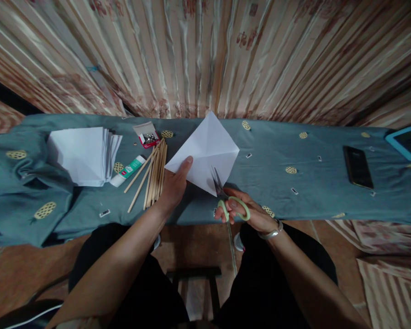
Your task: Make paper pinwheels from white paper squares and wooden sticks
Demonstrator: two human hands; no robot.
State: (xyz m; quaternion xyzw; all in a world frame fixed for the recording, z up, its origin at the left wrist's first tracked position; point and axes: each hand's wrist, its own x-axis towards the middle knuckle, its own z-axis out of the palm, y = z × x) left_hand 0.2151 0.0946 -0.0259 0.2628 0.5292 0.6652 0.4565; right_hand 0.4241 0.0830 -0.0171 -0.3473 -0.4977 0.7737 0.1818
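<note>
My left hand (176, 185) pinches the left corner of a creased white square of paper (207, 148), held tilted above the table edge. My right hand (246, 212) grips green-handled scissors (228, 198), fingers through the loops. The blades point up and meet the paper's lower corner. A silver bracelet sits on my right wrist.
A teal patterned cloth (294, 151) covers the table. On it lie a stack of white paper (84, 155), several wooden sticks (154, 176), a glue tube (130, 170), a small red box of staples (147, 135), a black phone (358, 167) and a blue-cased device (409, 142). Striped curtains hang behind.
</note>
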